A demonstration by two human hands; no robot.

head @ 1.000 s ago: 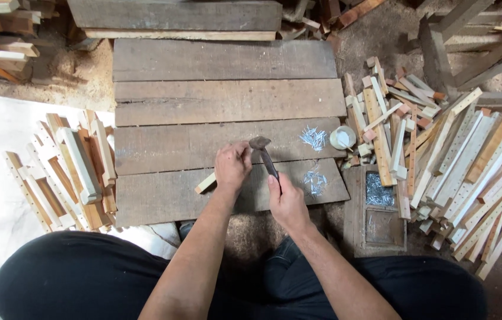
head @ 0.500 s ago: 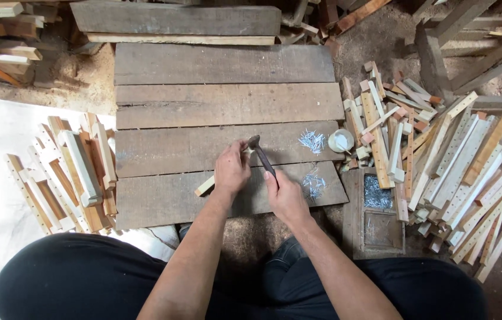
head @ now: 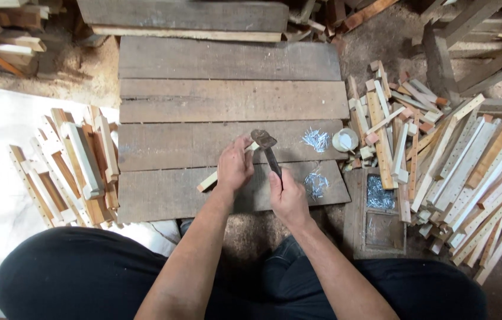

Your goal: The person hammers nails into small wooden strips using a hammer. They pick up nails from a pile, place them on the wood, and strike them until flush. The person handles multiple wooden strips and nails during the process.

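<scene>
My right hand (head: 287,196) grips the dark handle of a hammer (head: 267,148), whose head sits just above the far end of a pale wooden strip (head: 209,180). My left hand (head: 235,168) presses that strip down on the grey plank work surface (head: 203,142), fingers pinched near the hammer head. Whether a nail is held there is too small to tell. Two loose piles of small nails (head: 316,140) lie on the planks to the right of the hammer.
A stack of assembled wooden frames (head: 70,169) lies at the left on a white sheet. Many pale slats (head: 470,172) are heaped at the right. A small white cup (head: 344,140) and a wooden tray of nails (head: 379,207) sit by the planks' right edge.
The hammer head has shifted slightly and both hands have stayed on the strip; the view has barely moved.
</scene>
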